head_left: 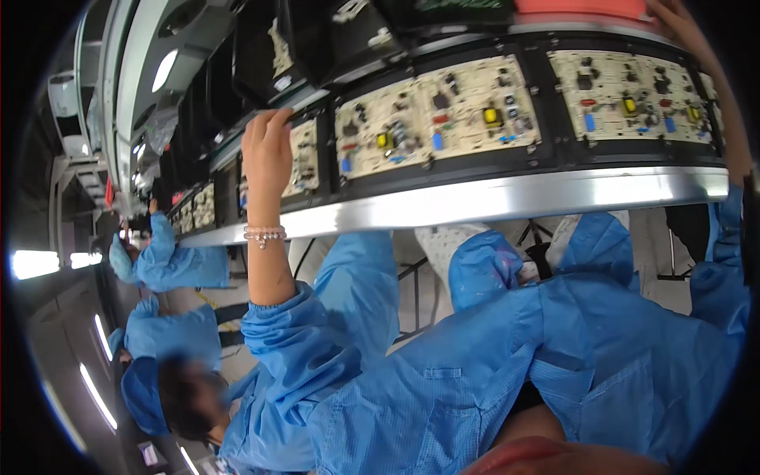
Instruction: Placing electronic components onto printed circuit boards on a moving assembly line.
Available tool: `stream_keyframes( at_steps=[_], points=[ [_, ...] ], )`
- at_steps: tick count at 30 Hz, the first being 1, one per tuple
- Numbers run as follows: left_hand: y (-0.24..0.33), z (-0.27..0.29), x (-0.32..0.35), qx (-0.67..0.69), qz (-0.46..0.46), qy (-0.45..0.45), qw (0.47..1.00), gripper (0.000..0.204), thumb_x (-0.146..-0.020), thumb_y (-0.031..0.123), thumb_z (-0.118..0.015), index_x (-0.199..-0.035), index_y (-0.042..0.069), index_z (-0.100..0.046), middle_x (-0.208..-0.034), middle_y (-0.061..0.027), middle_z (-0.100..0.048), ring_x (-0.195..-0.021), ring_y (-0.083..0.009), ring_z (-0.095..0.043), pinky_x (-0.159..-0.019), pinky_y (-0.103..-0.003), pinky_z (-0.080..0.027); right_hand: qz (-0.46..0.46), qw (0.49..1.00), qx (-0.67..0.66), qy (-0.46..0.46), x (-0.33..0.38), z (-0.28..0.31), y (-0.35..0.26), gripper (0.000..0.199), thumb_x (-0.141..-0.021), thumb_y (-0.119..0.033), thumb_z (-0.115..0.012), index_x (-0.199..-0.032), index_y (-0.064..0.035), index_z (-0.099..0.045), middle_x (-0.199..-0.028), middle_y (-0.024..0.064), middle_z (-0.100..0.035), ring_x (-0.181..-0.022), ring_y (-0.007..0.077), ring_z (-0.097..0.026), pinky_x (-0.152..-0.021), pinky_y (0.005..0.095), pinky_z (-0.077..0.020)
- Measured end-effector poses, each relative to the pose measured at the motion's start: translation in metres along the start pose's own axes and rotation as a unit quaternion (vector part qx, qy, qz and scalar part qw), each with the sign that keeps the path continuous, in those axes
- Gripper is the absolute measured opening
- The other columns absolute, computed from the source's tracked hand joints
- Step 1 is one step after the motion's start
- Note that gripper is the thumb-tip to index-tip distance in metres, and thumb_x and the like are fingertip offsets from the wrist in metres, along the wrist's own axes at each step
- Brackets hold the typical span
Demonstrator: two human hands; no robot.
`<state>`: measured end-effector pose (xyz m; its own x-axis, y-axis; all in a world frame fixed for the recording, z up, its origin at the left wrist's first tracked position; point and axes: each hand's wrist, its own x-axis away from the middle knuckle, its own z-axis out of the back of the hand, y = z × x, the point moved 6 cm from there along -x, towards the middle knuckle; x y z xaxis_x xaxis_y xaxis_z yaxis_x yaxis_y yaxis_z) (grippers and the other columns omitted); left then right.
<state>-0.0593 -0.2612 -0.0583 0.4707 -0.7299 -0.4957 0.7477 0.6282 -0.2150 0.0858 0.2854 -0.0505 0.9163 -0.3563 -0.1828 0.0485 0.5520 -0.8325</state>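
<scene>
My left hand [267, 154], with a beaded bracelet [264, 234] at the wrist, is raised over the line of circuit boards. Its fingers are bent together at the tips beside a partly hidden board [303, 154]; whatever they hold is too small to make out. To its right lie a pair of cream boards [467, 131] with yellow, blue, red and black parts, set in a black frame [550, 95]. Another framed pair [645, 119] is further right. My right hand [679, 25] reaches to the edge of a red bin [582, 8]; its fingertips are blurred and cut off by the rim.
A shiny metal rail [507, 194] runs along the near edge of the line. Black parts bins [348, 39] stand behind the boards. Close at my left sits a co-worker in a blue coat [273, 431] and cap; other blue-coated workers [170, 261] are further along.
</scene>
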Motion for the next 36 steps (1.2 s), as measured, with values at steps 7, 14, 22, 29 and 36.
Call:
stream_keyframes(
  at_steps=[7,14,22,29,36],
  points=[
    [0.009,-0.100,-0.086,0.090,0.062,-0.124,0.986,0.034,-0.086,-0.002,-0.048,-0.119,-0.003,-0.055,-0.118,-0.0216,-0.056,-0.111,-0.0380,-0.051,-0.096,-0.040,-0.041,0.122,0.969,0.209,-0.053,0.010,-0.007,0.009,0.018,-0.089,-0.014,-0.058,-0.103,-0.0028,-0.060,-0.077,0.0070,-0.060,-0.067,0.0123,-0.058,-0.062,0.0288,-0.0477],
    [-0.009,-0.141,-0.112,0.146,0.145,-0.207,0.957,0.028,-0.082,0.005,-0.059,-0.108,-0.002,-0.065,-0.102,-0.0222,-0.065,-0.099,-0.0349,-0.062,-0.086,-0.039,-0.048,0.072,0.972,0.224,0.019,0.031,0.089,0.054,0.018,-0.089,-0.014,-0.059,-0.099,-0.0007,-0.063,-0.074,0.0063,-0.063,-0.066,0.0139,-0.061,-0.062,0.0286,-0.0491],
    [0.001,-0.134,-0.125,0.191,0.161,-0.205,0.946,0.019,-0.080,0.008,-0.064,-0.095,-0.003,-0.065,-0.089,-0.0198,-0.067,-0.085,-0.0332,-0.066,-0.074,-0.037,-0.049,0.070,0.943,0.264,0.192,-0.051,0.123,0.096,0.022,-0.080,-0.016,-0.063,-0.097,-0.0034,-0.068,-0.092,0.0153,-0.068,-0.084,0.0278,-0.065,-0.076,0.0380,-0.0505],
    [0.018,-0.094,-0.125,0.158,0.198,-0.158,0.954,0.016,-0.076,0.007,-0.067,-0.090,0.000,-0.063,-0.076,-0.0119,-0.066,-0.070,-0.0208,-0.065,-0.065,-0.031,-0.049,0.093,0.910,0.325,0.239,-0.179,0.104,0.158,0.043,-0.078,-0.006,-0.050,-0.120,-0.0067,-0.060,-0.106,0.0183,-0.065,-0.095,0.0328,-0.063,-0.083,0.0408,-0.0494],
    [-0.045,-0.029,-0.011,0.142,0.150,0.044,0.977,0.029,-0.080,-0.006,-0.061,-0.108,0.000,-0.060,-0.087,-0.0042,-0.059,-0.069,-0.0103,-0.056,-0.065,-0.024,-0.048,0.081,0.911,0.346,0.211,-0.127,0.082,0.088,0.028,-0.079,-0.026,-0.061,-0.098,-0.0064,-0.069,-0.095,0.0170,-0.068,-0.088,0.0320,-0.064,-0.077,0.0418,-0.0495]
  ],
)
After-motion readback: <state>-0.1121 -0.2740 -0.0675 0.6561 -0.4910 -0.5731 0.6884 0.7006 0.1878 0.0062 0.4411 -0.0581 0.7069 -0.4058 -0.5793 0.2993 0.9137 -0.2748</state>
